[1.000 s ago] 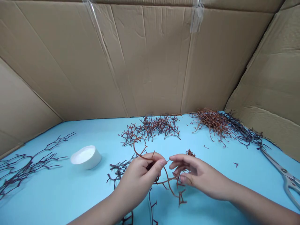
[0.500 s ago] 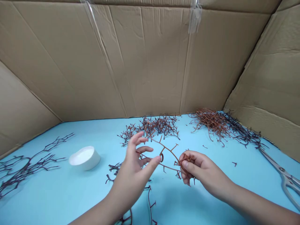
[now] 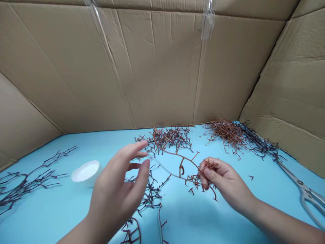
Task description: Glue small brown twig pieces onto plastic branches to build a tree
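Note:
Closed finger and thumb of my right hand (image 3: 225, 181) pinch a bunch of thin reddish-brown branched stems (image 3: 186, 158), whose long ends reach out leftward. On one of them a short side branch curls into a hook. My left hand (image 3: 118, 184) is open, its fingers apart and curved, just left of the stem ends. Beneath the stems lie dark branched pieces (image 3: 152, 195), partly hidden by my left hand. Nearer me are a single thin stem (image 3: 161, 225) and a curved dark-red branched piece (image 3: 135, 232).
Behind my hands is a heap of short branched bits (image 3: 175, 137). Farther right lie reddish-brown stems (image 3: 224, 134) beside dark stems (image 3: 260, 141), with metal scissors (image 3: 303, 191) at the right edge. Left are a white bowl (image 3: 87, 173) and dark branches (image 3: 22, 189). Cardboard walls (image 3: 162, 74) enclose the blue surface.
My left hand has drawn back left and toward me, away from the stems. The right hand still holds the bunch, and its long stems now extend with their left ends loose.

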Tool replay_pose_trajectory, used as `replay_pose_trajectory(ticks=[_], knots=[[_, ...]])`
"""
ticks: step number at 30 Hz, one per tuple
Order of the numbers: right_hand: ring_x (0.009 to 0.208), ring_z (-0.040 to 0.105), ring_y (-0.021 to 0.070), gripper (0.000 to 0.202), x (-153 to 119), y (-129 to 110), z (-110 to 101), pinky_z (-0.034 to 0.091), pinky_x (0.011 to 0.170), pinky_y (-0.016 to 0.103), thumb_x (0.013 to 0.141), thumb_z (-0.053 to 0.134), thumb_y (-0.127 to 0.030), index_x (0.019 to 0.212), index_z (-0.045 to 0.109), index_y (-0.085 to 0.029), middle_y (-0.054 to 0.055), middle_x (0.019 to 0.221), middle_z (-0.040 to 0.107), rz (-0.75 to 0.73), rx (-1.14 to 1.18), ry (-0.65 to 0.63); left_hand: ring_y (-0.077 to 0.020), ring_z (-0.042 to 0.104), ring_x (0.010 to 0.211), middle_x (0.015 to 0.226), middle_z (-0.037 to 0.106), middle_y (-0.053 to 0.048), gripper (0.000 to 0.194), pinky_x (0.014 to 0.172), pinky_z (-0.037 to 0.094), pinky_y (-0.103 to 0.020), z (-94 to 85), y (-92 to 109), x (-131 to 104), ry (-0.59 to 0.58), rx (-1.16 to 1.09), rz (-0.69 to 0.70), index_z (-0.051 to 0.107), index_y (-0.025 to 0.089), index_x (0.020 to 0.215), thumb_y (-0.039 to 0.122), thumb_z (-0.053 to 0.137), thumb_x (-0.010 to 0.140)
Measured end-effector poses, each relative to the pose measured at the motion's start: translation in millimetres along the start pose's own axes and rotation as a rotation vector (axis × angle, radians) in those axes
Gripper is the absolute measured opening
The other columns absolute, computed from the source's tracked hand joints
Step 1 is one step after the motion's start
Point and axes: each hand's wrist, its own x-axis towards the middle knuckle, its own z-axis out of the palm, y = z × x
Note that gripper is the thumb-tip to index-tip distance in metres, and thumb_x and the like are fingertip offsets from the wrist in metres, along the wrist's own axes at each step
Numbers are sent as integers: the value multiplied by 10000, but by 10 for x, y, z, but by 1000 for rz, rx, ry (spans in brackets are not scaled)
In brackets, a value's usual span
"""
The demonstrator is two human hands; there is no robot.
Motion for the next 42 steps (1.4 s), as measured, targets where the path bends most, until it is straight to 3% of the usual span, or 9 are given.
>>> replay_pose_trajectory(ticks=[4, 7, 14, 17, 21, 29, 32, 36, 42], knots=[[596, 490, 114, 210, -30, -5, 132, 391, 596, 246, 834, 490, -350, 730, 514, -170, -8, 613, 558, 41, -127, -92, -231, 470, 939, 968, 534, -34, 462, 870, 359, -374, 112, 50, -210, 112, 269, 529, 514, 318, 1094, 152, 620, 675], [626, 512, 115, 186, -54, 25, 236, 399, 605, 236, 828, 507, -301, 699, 542, -171, -7, 648, 578, -1, -203, -132, -238, 439, 929, 929, 524, -49, 411, 915, 292, -389, 170, 98, -314, 176, 379, 686, 572, 296, 1038, 292, 681, 642], [692, 531, 126, 68, -117, 34, 354, 421, 640, 235, 803, 524, -208, 766, 581, -197, -2, 742, 599, -133, -295, -55, -177, 557, 836, 878, 624, -22, 188, 1007, 125, -509, 166, 240, -231, -536, 138, 268, 588, 224, 837, 210, 400, 838], [663, 513, 125, 50, -153, 19, 359, 409, 622, 241, 782, 540, -182, 750, 564, -211, -6, 721, 578, -222, -384, 38, -152, 563, 822, 879, 628, -7, 228, 973, 274, -415, 158, 289, -214, -661, -180, 41, 586, 233, 915, 217, 367, 854], [632, 482, 128, 67, -190, 44, 362, 385, 599, 251, 783, 546, -209, 724, 514, -211, -14, 662, 521, -264, -425, 109, -154, 565, 765, 781, 626, -11, 238, 719, 440, -269, 198, 300, -220, -731, -555, -270, 624, 207, 826, 278, 398, 844], [555, 370, 97, 193, -145, 52, 304, 320, 522, 213, 748, 611, -307, 775, 448, -208, -64, 577, 383, 45, -151, -69, -95, 368, 508, 549, 388, 68, 208, 502, 324, -205, 272, 185, -206, -576, -706, -575, 501, 195, 700, 368, 440, 798], [615, 425, 99, 193, -131, 23, 250, 370, 567, 225, 771, 585, -326, 885, 464, -226, -35, 711, 456, -9, -62, -78, -99, 316, 508, 561, 330, 70, 236, 497, 298, -209, 265, 161, -212, -531, -590, -530, 451, 204, 693, 398, 404, 818], [694, 505, 105, 579, -131, -1, 211, 427, 627, 254, 623, 730, -323, 1091, 393, -273, 14, 974, 482, 7, 7, -200, -123, 394, 594, 615, 412, 40, 248, 559, 327, -228, 266, 156, -220, -530, -412, -352, 461, 200, 661, 360, 384, 835], [587, 513, 93, 185, -89, 17, 244, 413, 576, 232, 731, 628, -310, 764, 499, -182, -38, 644, 504, 100, -36, -69, -120, 407, 523, 553, 462, 39, 265, 498, 319, -219, 312, 134, -196, -611, -377, -398, 546, 187, 651, 410, 472, 774]])
